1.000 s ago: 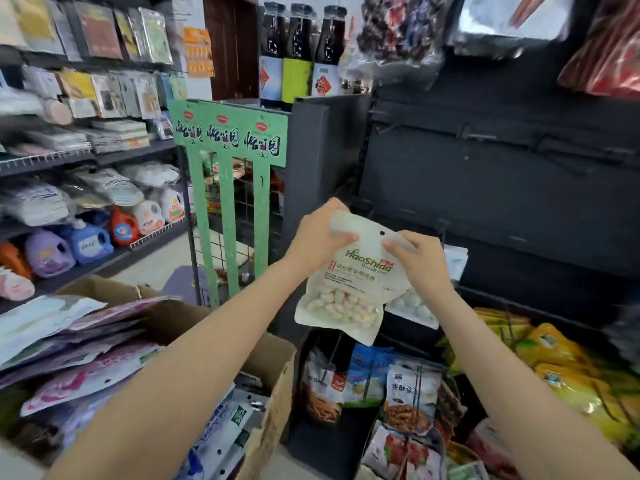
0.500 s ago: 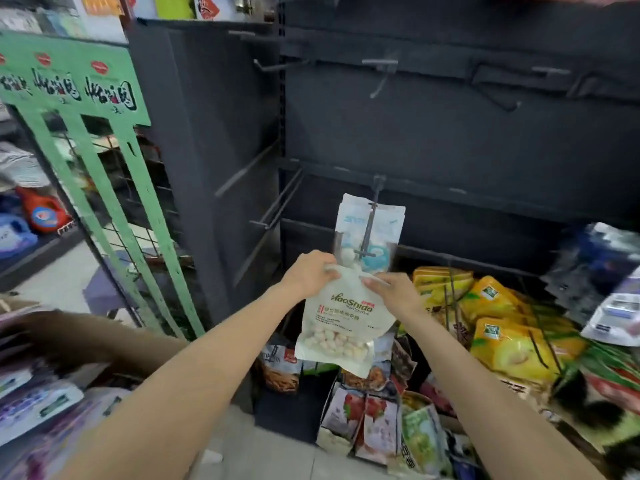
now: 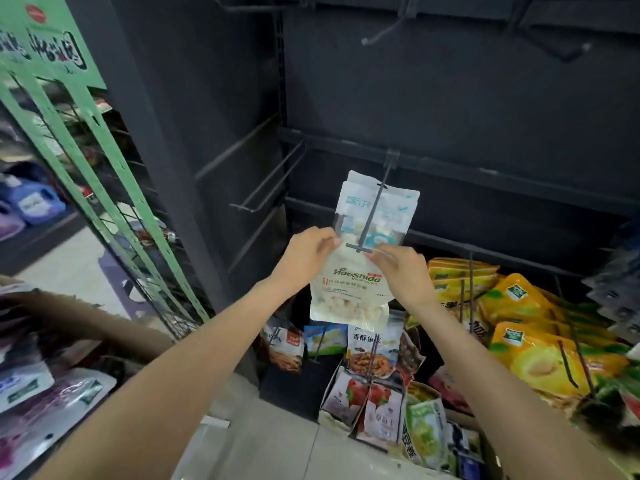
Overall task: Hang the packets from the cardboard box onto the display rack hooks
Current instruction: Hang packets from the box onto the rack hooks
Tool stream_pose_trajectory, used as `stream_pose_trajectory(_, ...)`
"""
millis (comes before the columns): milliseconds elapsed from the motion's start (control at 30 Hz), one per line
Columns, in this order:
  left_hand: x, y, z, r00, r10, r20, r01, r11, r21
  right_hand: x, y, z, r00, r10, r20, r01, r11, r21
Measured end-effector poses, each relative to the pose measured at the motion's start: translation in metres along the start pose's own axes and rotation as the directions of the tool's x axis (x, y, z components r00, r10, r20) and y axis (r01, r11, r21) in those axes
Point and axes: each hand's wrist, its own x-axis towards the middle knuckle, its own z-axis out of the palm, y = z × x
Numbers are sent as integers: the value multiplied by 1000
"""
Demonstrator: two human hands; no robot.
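Observation:
A white marshmallow packet [image 3: 349, 292] hangs from both my hands at the tip of a dark rack hook [image 3: 372, 216]. My left hand [image 3: 304, 258] pinches its top left corner and my right hand [image 3: 403, 271] pinches its top right corner. The packet's top edge sits just at the hook's crossbar end. Behind it, a white and blue packet [image 3: 375, 209] hangs on the same hook. The cardboard box [image 3: 86, 320] with several packets lies at the lower left.
Yellow snack packets [image 3: 526, 327] hang on hooks to the right. More packets [image 3: 374, 355] hang and stand below the held one. A green wire rack [image 3: 86, 161] stands at left. Bare hooks [image 3: 273, 188] stick out of the dark back panel at left and above.
The camera has closed in on the rack. Both hands carried the packet from in front of the shelf up to the hook's tip.

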Motion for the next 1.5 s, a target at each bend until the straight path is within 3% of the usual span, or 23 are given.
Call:
stream_pose_trajectory(167, 6, 0, 6, 999, 0, -33, 3, 996, 85, 7, 6, 0, 997, 27, 72, -24, 999, -33)
stream_pose_trajectory(367, 1, -6, 16, 1000, -19, 5, 18, 998, 67, 4, 19, 7, 991, 96, 93, -87, 992, -96)
stream_pose_trajectory(600, -3, -10, 16, 999, 35, 36, -34, 999, -11, -1, 22, -2, 989, -34, 147, 42, 998, -54)
stream_pose_trajectory(667, -5, -10, 18, 998, 25, 58, -28, 998, 51, -1, 21, -2, 991, -44, 128, 53, 996, -70)
stream_pose_trajectory(867, -2, 1, 22, 992, 71, -107, -47, 975, 215, -3, 17, -5, 990, -27, 136, 21, 999, 41)
stream_pose_trajectory(1100, 2, 2, 22, 998, 17, -57, -9, 990, 140, 3, 12, -2, 994, -13, 104, 9, 999, 43)
stream_pose_trajectory(1267, 2, 6, 20, 986, 47, -159, -24, 989, 143, 8, 6, 1, 997, -36, 64, 34, 999, 28)
stream_pose_trajectory(1500, 5, 7, 20, 988, 23, -152, 11, 976, 219, 14, 7, 8, 997, -17, 77, 19, 1000, -25)
